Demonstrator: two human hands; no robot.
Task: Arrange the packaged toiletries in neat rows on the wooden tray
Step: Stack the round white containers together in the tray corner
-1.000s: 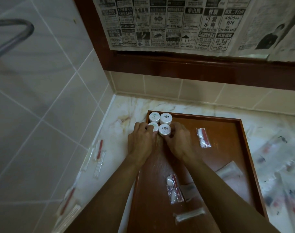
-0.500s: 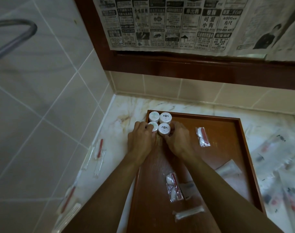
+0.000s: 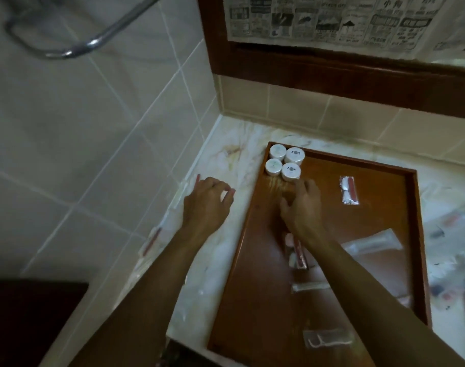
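Four white round packs (image 3: 285,162) stand in a tight two-by-two block in the far left corner of the wooden tray (image 3: 411,207), just beyond the fingertips of the right hand (image 3: 303,205). That hand hovers low over the tray floor with fingers loosely curled, holding nothing; whether it touches the nearest pack cannot be told. The left hand (image 3: 206,201) sits off the tray over the marble desk (image 3: 220,250), fingers slack and slightly bent, empty, with thin red-and-clear sachets (image 3: 153,241) lying beside and behind it along the wall. Risks, as judged: a careless sweep of the right hand forward would knock the finished block askew, since the packs stand close and free. A red-and-white sachet (image 3: 349,190) lies to the right of that hand, and more packets (image 3: 296,251) lie partly under its wrist and forearm; dragging the arm back could scatter them or push them off line. The slim sachets near the left hand look flat against the desk, so a grab there may slip or take two at once
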